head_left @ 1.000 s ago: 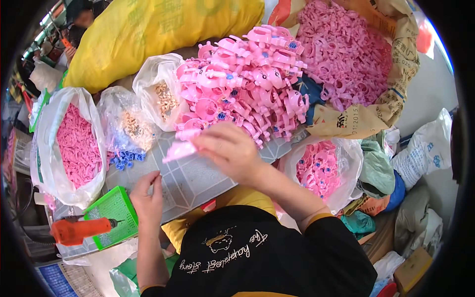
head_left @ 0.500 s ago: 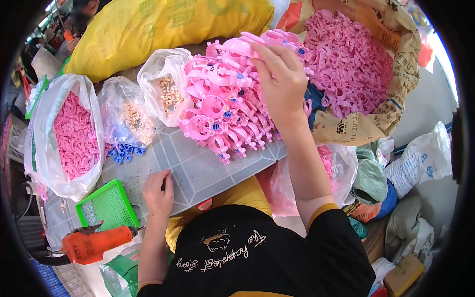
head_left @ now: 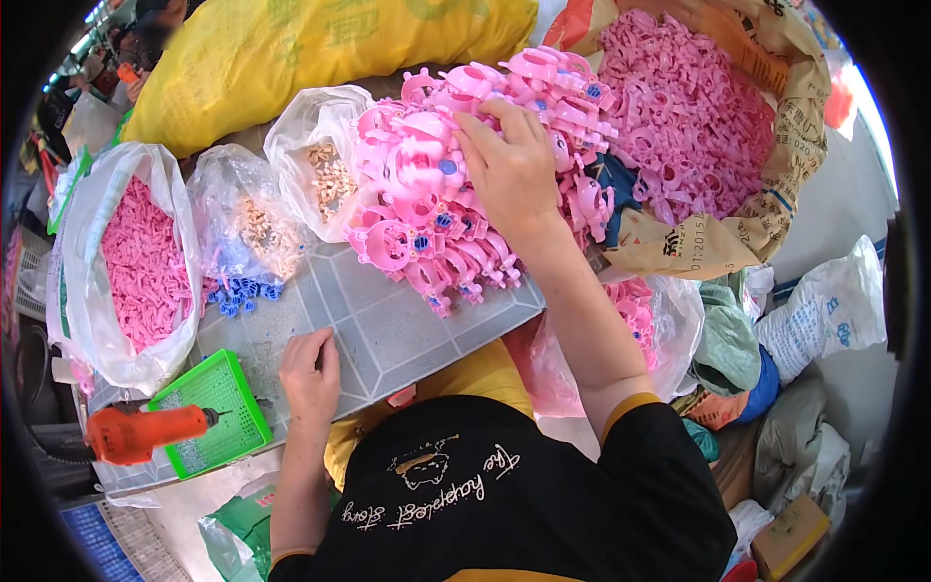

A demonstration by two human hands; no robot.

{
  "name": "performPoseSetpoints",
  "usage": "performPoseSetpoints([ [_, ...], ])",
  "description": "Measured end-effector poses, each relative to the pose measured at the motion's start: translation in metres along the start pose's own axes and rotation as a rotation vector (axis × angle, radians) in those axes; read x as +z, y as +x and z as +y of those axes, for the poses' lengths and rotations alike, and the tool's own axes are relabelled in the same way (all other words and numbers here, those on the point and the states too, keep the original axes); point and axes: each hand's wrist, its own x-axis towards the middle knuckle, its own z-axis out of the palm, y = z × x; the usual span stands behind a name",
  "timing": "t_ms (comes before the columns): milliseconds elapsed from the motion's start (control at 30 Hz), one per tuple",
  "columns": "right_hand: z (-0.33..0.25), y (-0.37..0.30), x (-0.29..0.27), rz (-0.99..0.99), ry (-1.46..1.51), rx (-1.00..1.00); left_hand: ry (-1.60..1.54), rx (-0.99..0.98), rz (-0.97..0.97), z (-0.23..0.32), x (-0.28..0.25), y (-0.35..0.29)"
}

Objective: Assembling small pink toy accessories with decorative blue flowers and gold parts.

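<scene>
A heap of pink plastic toy pieces with rings, rounded bodies and small blue inserts stands on the grey table. My right hand reaches onto its top, thumb and fingers bent around a pink toy piece; the far fingers and part of the piece are hidden. At the table's near edge rests my left hand, loosely curled, its inside out of sight. Left of it are a green basket holding small silvery bits, and an orange electric screwdriver over the basket's near corner.
Pink parts fill a white bag at left and a large brown sack at right. Smaller bags hold cream parts; blue parts lie beside them. A full yellow sack lies behind. Several bags crowd the right side.
My right hand has moved left and nearer, lowering a pink piece onto the heap. The screwdriver has swung left and up over the basket. My left hand stays in place.
</scene>
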Motion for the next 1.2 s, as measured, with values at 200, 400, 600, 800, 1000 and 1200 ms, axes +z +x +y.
performPoseSetpoints([
  [200, 0.004, -0.008, 0.004, -0.027, -0.087, -0.086, 0.030, 0.302, -0.031, 0.068, 0.002, 0.040],
  [400, -0.003, -0.017, 0.015, 0.062, -0.149, -0.048, 0.165, 0.592, -0.148, 0.113, 0.057, 0.086],
  [600, -0.005, -0.024, 0.002, 0.085, 0.011, 0.015, 0.016, 0.549, 0.022, 0.096, 0.084, 0.103],
  [800, -0.003, -0.031, -0.010, -0.071, 0.220, 0.016, -0.197, 0.457, -0.024, 0.091, 0.080, 0.105],
  [1000, -0.010, -0.044, -0.020, -0.025, 0.235, 0.042, -0.302, 0.436, -0.024, 0.093, 0.067, 0.103],
  [1200, -0.019, -0.060, -0.032, 0.013, 0.208, 0.067, -1.380, -0.355, 0.117, 0.088, 0.046, 0.125],
])
